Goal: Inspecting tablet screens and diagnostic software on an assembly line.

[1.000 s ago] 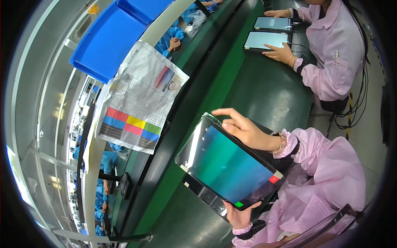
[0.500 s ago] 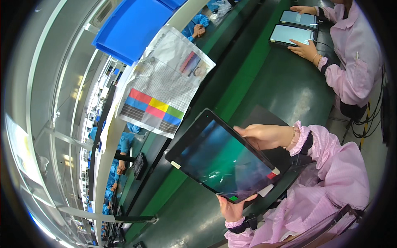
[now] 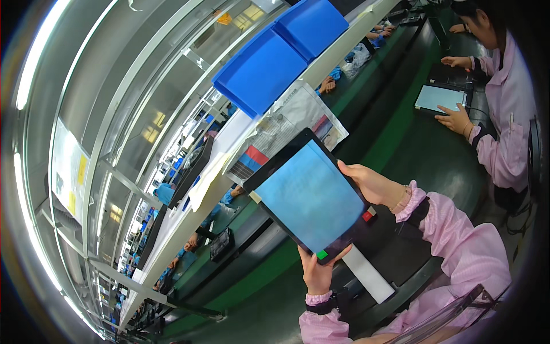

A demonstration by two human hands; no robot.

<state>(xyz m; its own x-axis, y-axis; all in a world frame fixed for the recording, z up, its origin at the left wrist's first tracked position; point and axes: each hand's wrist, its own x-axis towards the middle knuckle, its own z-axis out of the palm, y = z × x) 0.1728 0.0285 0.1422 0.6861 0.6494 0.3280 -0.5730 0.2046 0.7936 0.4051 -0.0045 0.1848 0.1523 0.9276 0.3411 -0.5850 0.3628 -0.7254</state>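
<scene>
I hold a black-framed tablet (image 3: 309,195) tilted up between both hands, and its screen glows pale blue. My left hand (image 3: 318,272) is closed on its lower corner, by a small green sticker (image 3: 322,254). Along the right edge, my right hand (image 3: 372,182) grips it with the thumb on the frame. A red tab (image 3: 368,217) sticks out at the edge below that hand, and a pale tab (image 3: 255,197) sits on the opposite edge. Under the tablet a white strip (image 3: 369,276) lies on a dark surface.
A green-black conveyor bench (image 3: 395,155) runs diagonally. Beyond it, blue bins (image 3: 263,69) and a printed sheet (image 3: 298,114) are on a pale rail (image 3: 338,51). At the upper right, a person in pink (image 3: 504,109) touches another lit tablet (image 3: 441,98). Blue-sleeved workers show beyond the rail.
The screen has gone from dark and reflective to lit pale blue. My view has swung upward, and the tablet now covers part of the printed sheet. Both hands keep their hold.
</scene>
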